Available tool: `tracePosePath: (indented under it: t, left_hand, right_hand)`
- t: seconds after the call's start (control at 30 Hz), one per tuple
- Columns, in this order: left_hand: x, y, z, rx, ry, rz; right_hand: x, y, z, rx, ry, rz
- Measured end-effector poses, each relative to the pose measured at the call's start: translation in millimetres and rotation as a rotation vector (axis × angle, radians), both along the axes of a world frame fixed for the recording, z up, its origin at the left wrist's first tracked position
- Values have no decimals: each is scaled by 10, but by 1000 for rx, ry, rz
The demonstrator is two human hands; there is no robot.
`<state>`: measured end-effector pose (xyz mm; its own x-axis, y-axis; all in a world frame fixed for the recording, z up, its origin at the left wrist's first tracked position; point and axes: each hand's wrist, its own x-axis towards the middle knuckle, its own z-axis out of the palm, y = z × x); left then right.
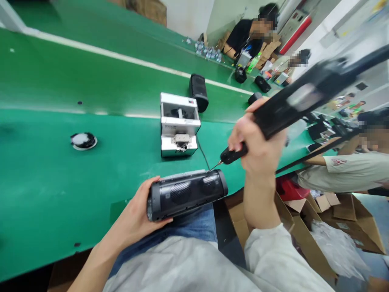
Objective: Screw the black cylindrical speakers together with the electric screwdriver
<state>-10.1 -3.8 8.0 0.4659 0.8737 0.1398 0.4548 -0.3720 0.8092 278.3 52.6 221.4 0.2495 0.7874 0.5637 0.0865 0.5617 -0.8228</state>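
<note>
Black and long, the speaker box (pixel 188 194) is at the near edge of the green table (pixel 121 162), by the person's lap (pixel 197 225). The left hand (pixel 138 213) is spread wide around its left end and holds it. The right hand (pixel 259 142) is curled around a black power screwdriver (pixel 282 103). Its thin tip (pixel 216 165) is at the box's far edge; I can't tell if they touch.

bench (pixel 121 158): green
near half: white machine (pixel 174 129), cable (pixel 204 155), round piece (pixel 82 140)
behind machine: black speaker (pixel 198 90)
far side: silver parts (pixel 209 52), green bottle (pixel 254 63)
</note>
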Motion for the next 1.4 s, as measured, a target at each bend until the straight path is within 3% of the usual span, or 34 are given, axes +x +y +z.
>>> tracePosePath:
  t: [0.13, 0.27, 0.57, 0.93, 1.03, 1.13, 1.27, 1.4]
  left_hand:
    - [13, -29, -110, -55, 5, 110]
    - [35, -29, -215, -69, -30, 160]
    - [19, -29, -200, -93, -17, 155]
    - [26, 9, -14, -78, -56, 11]
    - [23, 14, 32, -71, -60, -12]
    - [24, -1, 51, -51, -72, -20]
    - [19, -12, 36, -30, -72, -35]
    - [14, -8, 18, -36, -68, -36]
  right_hand:
    - [-18, -24, -316, -185, 65, 42]
    - [76, -26, -529, -165, 83, 118]
    - [191, -79, -622, -128, 67, 170]
    - [133, -109, -448, -88, 62, 202]
    - [178, -98, -244, -64, 53, 256]
    - [170, -49, 53, 70, 39, 250]
    - [-102, 148, 306, 344, 87, 84]
    - [-485, 499, 202, 322, 43, 24]
